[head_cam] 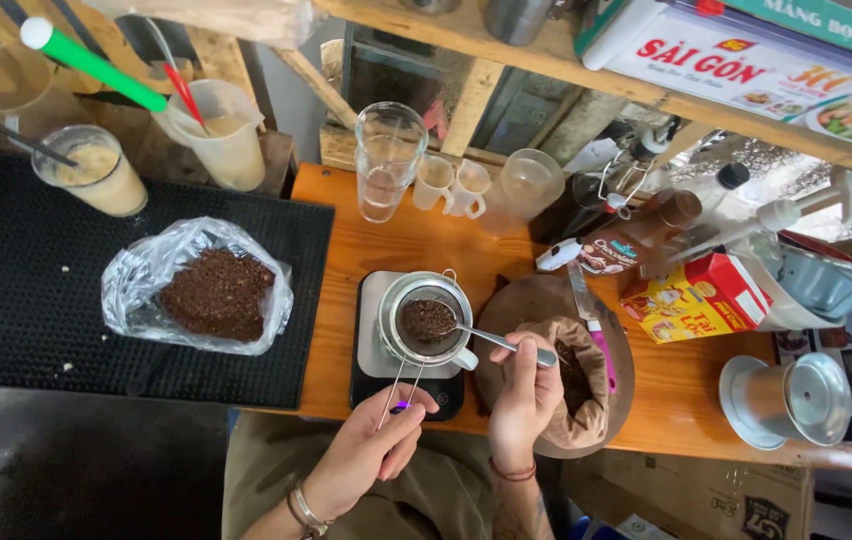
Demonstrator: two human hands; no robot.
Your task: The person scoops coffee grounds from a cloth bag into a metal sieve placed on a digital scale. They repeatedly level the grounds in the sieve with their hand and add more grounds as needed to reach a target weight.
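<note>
Head view, looking down on an orange wooden counter [426, 250]. Lower centre: a small black scale [408, 385] with a silver top plate. On it stands a white cup [464, 357], and a metal strainer [426, 320] sits over the cup with dark coffee grounds [429, 318] inside.

Left hand [371, 455], bottom centre, fingers pressed together and pinching the end of the strainer's thin wire handle [396, 385]. Bracelet on that wrist.

Right hand [524, 400], just right of the scale, fingers curled and pinching a metal spoon [501, 343] by its handle. The spoon bowl lies in the strainer, touching the grounds. Cord bracelet on that wrist.

Just right of the hand: a brown cloth bag [586, 385] of grounds, open, lying on a round dark wooden board [531, 300]. A pink-handled knife [591, 325] rests across the board.

Left of frame: a black rubber mat [26, 300] with a clear plastic bag [196, 285] of coarse grounds, well apart from the scale. Upper left: a cup of milky coffee [96, 170] and a plastic jug [221, 130].

Upper centre: a tall empty glass [388, 160], two small white measuring cups [451, 185], a clear plastic cup [526, 185]. Right side: bottles [646, 225], a red and yellow carton [696, 295], and a metal drip filter [791, 400] at lower right.
</note>
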